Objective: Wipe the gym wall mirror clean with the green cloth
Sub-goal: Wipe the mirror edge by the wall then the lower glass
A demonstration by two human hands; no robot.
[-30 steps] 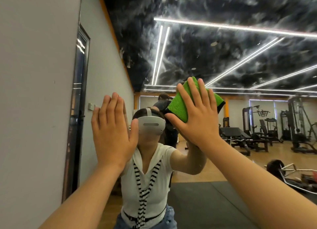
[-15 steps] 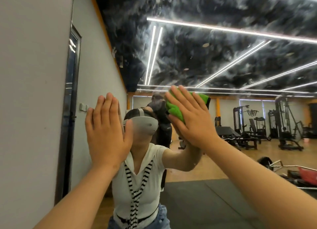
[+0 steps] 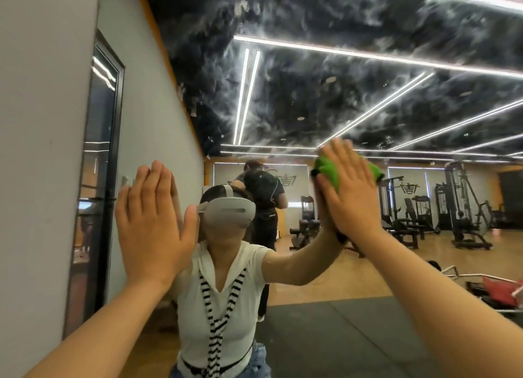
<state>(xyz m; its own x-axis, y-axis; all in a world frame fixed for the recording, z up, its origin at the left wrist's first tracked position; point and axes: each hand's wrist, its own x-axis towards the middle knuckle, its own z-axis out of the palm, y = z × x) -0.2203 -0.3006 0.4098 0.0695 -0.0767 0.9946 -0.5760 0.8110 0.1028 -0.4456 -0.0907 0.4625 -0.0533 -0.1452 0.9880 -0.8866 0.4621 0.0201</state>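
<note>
Head view: the right hand [image 3: 351, 199], fingers straight, is pressing the green cloth [image 3: 329, 169] onto the mirror [image 3: 311, 94]. The left hand [image 3: 152, 224] is lying flat-fingered, left of the cloth.

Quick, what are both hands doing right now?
Left hand: open, flat against the large gym wall mirror, holding nothing.
Right hand: open, pressing the crumpled green cloth to the mirror.

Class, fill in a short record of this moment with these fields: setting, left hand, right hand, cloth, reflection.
Setting: gym, facing the wall mirror
Left hand: open, fingers straight, palm flat against the glass
Right hand: open, straight fingers pressing the green cloth to the glass, higher than the left hand
Cloth: bunched, showing on both sides of the right hand
Reflection: a person in a white headset, weight machines behind
</note>
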